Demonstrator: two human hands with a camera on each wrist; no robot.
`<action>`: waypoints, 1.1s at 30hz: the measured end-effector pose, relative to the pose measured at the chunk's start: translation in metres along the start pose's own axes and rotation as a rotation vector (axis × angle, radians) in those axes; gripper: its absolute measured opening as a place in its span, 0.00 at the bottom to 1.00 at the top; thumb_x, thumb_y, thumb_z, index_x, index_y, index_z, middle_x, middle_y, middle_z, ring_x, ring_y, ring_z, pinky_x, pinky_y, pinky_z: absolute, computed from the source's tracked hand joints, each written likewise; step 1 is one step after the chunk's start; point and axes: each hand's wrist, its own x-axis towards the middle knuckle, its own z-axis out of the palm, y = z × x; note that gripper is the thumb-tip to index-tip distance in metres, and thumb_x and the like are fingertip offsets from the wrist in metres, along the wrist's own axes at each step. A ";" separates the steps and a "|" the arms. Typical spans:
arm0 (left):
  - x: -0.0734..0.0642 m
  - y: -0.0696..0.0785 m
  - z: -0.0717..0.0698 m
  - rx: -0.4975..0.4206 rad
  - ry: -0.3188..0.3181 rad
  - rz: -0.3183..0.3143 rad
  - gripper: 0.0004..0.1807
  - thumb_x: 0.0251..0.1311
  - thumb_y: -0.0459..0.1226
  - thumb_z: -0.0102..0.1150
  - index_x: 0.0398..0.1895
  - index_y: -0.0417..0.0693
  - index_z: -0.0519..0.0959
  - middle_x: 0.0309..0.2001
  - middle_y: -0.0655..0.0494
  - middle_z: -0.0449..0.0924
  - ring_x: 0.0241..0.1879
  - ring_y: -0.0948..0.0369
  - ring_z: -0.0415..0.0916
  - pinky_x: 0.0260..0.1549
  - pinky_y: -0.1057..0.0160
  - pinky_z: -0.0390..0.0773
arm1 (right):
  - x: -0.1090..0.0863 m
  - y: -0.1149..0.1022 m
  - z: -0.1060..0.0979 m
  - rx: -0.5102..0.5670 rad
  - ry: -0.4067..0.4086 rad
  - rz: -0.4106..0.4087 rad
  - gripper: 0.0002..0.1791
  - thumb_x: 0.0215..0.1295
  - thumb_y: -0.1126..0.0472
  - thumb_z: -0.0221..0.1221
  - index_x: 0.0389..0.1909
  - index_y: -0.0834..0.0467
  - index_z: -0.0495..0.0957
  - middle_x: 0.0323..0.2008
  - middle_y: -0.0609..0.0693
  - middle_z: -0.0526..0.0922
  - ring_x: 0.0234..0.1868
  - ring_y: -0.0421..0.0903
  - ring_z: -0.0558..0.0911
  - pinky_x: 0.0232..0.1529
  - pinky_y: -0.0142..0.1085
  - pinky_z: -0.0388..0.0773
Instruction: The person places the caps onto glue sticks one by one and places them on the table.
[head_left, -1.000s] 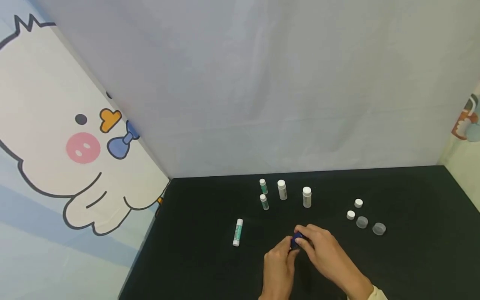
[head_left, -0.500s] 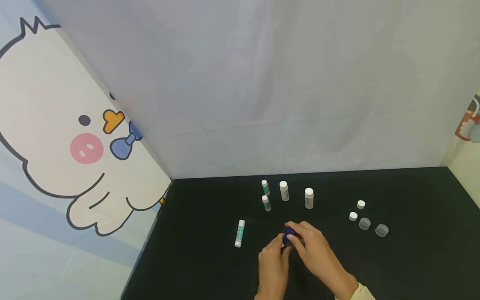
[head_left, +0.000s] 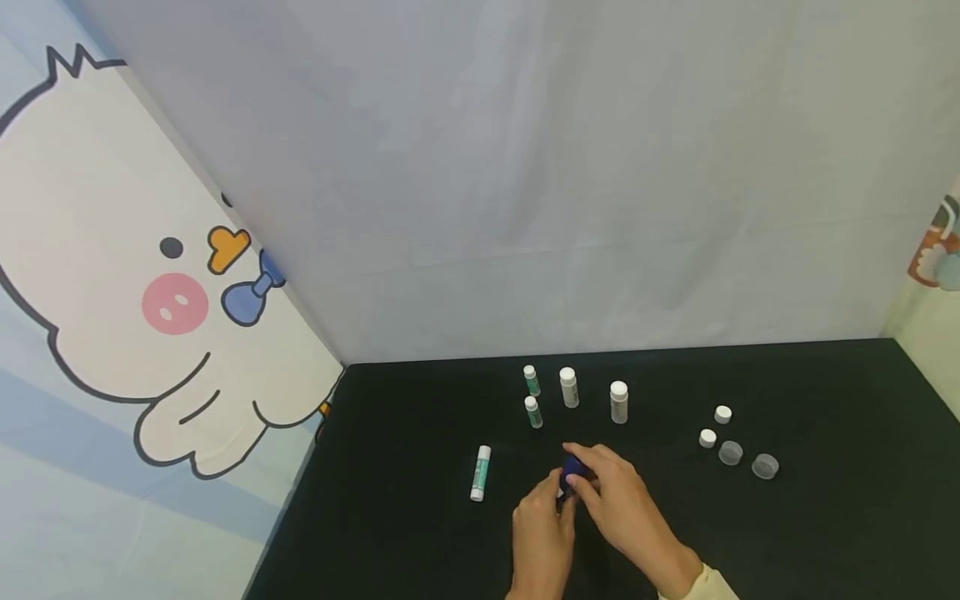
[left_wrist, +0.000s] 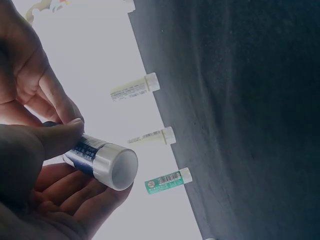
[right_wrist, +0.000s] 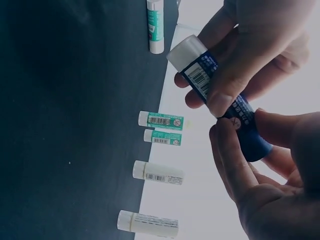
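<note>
Both hands meet at a dark blue glue stick (head_left: 573,472) with a white base end (left_wrist: 119,167), held in the air above the black table. My left hand (head_left: 542,533) pinches its body between thumb and fingers, close to the white end, as the left wrist view shows. At the blue end, my right hand (head_left: 622,508) grips it with thumb and fingertips. In the right wrist view, the blue glue stick (right_wrist: 245,132) lies slanted, its printed label and barcode partly covered by fingers. A green and white glue stick (head_left: 481,473) stands left of the hands.
Beyond the hands stand two small green glue sticks (head_left: 532,381) and two white ones, a left (head_left: 569,388) and a right (head_left: 618,402). Two white caps (head_left: 722,414) and two translucent round cups (head_left: 765,467) lie at the right. A pale curtain (head_left: 600,167) backs the table (head_left: 390,533).
Both hands have moved a little to the left together with the blue glue stick, still gripping it. The head view has shifted slightly. The other items stay in place on the table.
</note>
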 end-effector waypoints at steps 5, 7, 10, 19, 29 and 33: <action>0.000 -0.001 0.001 0.007 -0.005 -0.012 0.15 0.58 0.27 0.75 0.49 0.34 0.86 0.43 0.45 0.91 0.42 0.51 0.91 0.38 0.55 0.88 | 0.001 0.003 0.002 0.008 0.011 -0.007 0.22 0.66 0.73 0.68 0.60 0.61 0.84 0.42 0.51 0.84 0.39 0.42 0.86 0.42 0.34 0.85; 0.000 -0.001 0.001 0.010 0.004 -0.007 0.16 0.59 0.27 0.75 0.50 0.33 0.86 0.44 0.44 0.90 0.43 0.51 0.90 0.39 0.54 0.88 | 0.003 0.004 0.004 0.013 0.016 -0.014 0.22 0.66 0.73 0.68 0.61 0.62 0.84 0.42 0.51 0.84 0.39 0.42 0.86 0.42 0.34 0.85; 0.000 -0.002 0.000 0.007 0.015 -0.001 0.17 0.59 0.26 0.73 0.52 0.31 0.85 0.45 0.42 0.90 0.44 0.50 0.90 0.41 0.53 0.88 | 0.005 0.005 0.007 0.018 0.021 -0.024 0.22 0.66 0.74 0.67 0.61 0.62 0.84 0.41 0.52 0.84 0.39 0.43 0.86 0.41 0.34 0.85; 0.003 -0.007 -0.003 0.013 -0.001 -0.039 0.16 0.60 0.23 0.69 0.53 0.28 0.84 0.46 0.40 0.89 0.45 0.48 0.90 0.42 0.52 0.87 | 0.014 0.008 0.018 0.019 0.026 -0.043 0.22 0.65 0.75 0.67 0.59 0.64 0.84 0.43 0.56 0.86 0.40 0.48 0.88 0.42 0.40 0.86; 0.010 -0.017 -0.006 0.057 0.001 -0.071 0.18 0.58 0.22 0.71 0.53 0.28 0.83 0.45 0.38 0.89 0.43 0.46 0.90 0.41 0.50 0.87 | 0.027 0.006 0.031 0.013 0.027 -0.052 0.20 0.65 0.75 0.67 0.58 0.64 0.83 0.46 0.59 0.88 0.38 0.49 0.88 0.41 0.44 0.86; 0.010 -0.020 -0.008 0.056 0.005 -0.076 0.18 0.57 0.21 0.71 0.52 0.29 0.84 0.45 0.38 0.89 0.43 0.46 0.90 0.41 0.49 0.87 | 0.030 0.007 0.037 0.000 0.033 -0.055 0.19 0.65 0.75 0.68 0.56 0.66 0.82 0.46 0.60 0.88 0.38 0.50 0.88 0.41 0.46 0.86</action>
